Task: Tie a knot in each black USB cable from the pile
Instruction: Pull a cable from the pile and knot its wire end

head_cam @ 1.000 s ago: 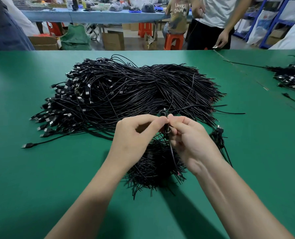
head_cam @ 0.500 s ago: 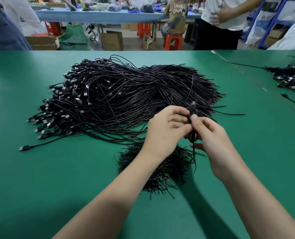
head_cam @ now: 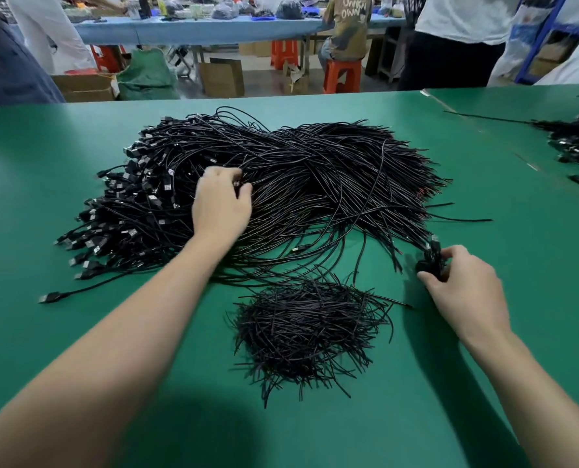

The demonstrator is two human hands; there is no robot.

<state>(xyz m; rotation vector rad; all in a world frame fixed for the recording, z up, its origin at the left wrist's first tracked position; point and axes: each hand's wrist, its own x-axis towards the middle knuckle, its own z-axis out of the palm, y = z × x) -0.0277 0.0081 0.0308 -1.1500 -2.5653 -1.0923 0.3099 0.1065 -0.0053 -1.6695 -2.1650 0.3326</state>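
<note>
Reaching into the pile (head_cam: 298,170) with your left hand (head_cam: 220,204), you pinch a single cable (head_cam: 237,184) between thumb and curled fingers, close to the side where the plugs lie. Your right hand (head_cam: 460,288) is well apart from it, at the right edge of the pile, with its fingers closed round a knotted cable (head_cam: 431,263) bunched into a small dark lump low over the green table (head_cam: 78,366). Whether that lump already rests on the table cannot be told.

You seem to be between cables: one is tied and about to be put aside, and the next is being picked. The next move calls for letting go of the tied one on the right, then drawing the pinched cable out without dragging its neighbours along, since the strands cross thickly. Both hands will be needed to form the loop.

A heap of short black pieces (head_cam: 308,329) lies just in front of you, between your arms.

The only writing you can read is "UNKN OWN", on the shirt (head_cam: 352,15) of a person seated beyond the table. The pale tags on the plugs are too small to read.
</note>
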